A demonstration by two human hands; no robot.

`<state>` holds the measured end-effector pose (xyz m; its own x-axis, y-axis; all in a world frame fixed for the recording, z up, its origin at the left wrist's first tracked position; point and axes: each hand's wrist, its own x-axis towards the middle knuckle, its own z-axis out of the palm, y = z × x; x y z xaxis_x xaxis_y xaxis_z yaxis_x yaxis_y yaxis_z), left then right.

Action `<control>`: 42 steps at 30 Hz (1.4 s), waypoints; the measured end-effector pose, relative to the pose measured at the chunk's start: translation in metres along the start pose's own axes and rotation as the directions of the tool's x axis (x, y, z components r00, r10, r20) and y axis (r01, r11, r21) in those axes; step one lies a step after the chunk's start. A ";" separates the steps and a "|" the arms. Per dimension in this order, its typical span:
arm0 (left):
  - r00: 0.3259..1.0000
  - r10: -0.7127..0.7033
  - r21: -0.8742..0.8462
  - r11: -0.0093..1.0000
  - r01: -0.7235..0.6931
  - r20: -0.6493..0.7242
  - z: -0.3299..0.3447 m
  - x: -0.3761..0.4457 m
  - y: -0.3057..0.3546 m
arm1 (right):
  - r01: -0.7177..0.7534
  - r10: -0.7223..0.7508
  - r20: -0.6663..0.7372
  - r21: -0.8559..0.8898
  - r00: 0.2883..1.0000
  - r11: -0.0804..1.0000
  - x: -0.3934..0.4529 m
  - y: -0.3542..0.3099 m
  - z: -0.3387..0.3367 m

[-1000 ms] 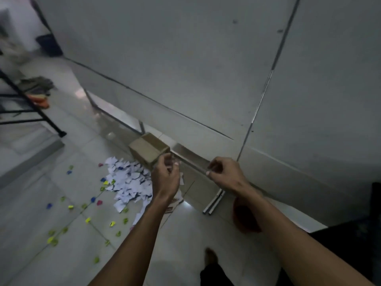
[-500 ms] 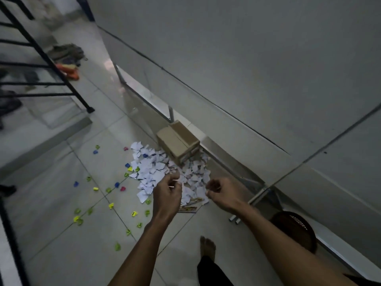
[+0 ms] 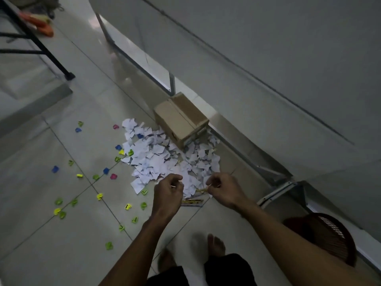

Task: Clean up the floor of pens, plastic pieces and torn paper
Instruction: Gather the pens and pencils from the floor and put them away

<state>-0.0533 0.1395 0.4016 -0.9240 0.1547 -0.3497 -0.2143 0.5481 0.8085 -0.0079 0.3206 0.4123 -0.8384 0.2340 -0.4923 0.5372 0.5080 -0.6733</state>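
A heap of torn white paper scraps (image 3: 165, 159) lies on the pale tiled floor (image 3: 61, 254), just beyond both hands. The left hand (image 3: 168, 195) has its fingers curled, its grip pinching something small and pale that is too blurred to name. The right hand (image 3: 223, 189) is likewise curled; whether its grip holds anything cannot be told. Yellow pens (image 3: 191, 202) lie between and just under the hands. Small coloured plastic pieces (image 3: 99, 196) scatter left of the left grip. A closed brown cardboard box (image 3: 179, 118) stands past the heap.

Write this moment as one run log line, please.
hands: left and right curled above paper | pieces scattered | box closed
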 end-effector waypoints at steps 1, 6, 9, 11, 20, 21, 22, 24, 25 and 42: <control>1.000 0.003 0.000 1.000 -0.003 0.013 0.009 0.009 -0.019 | -0.007 0.007 0.006 -0.002 1.000 1.000 0.014 0.013 0.014; 0.999 0.003 0.038 0.999 -0.005 0.041 0.065 0.065 -0.128 | -0.018 0.022 0.055 -0.080 0.998 0.997 0.096 0.093 0.092; 0.997 0.041 0.080 0.996 -0.047 0.067 0.099 0.099 -0.194 | -0.030 0.045 0.100 -0.144 0.994 0.989 0.145 0.149 0.137; 0.995 0.054 0.114 0.991 -0.064 0.086 0.119 0.123 -0.236 | -0.029 0.056 0.145 -0.184 0.988 0.983 0.178 0.183 0.161; 0.945 0.088 0.383 0.899 -0.211 0.315 0.202 0.199 -0.378 | 0.192 -0.072 0.272 -0.448 0.960 0.873 0.290 0.294 0.248; 0.936 0.083 0.420 0.878 -0.231 0.341 0.210 0.204 -0.390 | 0.215 -0.093 0.271 -0.467 0.958 0.858 0.296 0.304 0.256; 0.930 0.072 0.448 0.862 -0.240 0.360 0.217 0.206 -0.400 | 0.230 -0.109 0.266 -0.482 0.958 0.845 0.300 0.312 0.262; 0.927 0.084 0.472 0.842 -0.262 0.365 0.229 0.207 -0.417 | 0.263 -0.157 0.243 -0.501 0.957 0.825 0.306 0.328 0.274; 0.930 0.107 0.472 0.838 -0.274 0.351 0.233 0.208 -0.423 | 0.279 -0.185 0.228 -0.510 0.956 0.814 0.308 0.333 0.276; 0.779 0.408 0.624 0.467 -0.626 0.476 0.260 0.180 -0.459 | 0.431 -0.442 0.123 -0.555 0.889 0.712 0.292 0.368 0.309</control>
<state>-0.0393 0.1289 -0.1556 -0.6564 0.7355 -0.1680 0.6762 0.6723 0.3013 -0.0266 0.3194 -0.1494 -0.9711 -0.1182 -0.2074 -0.0301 0.9225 -0.3847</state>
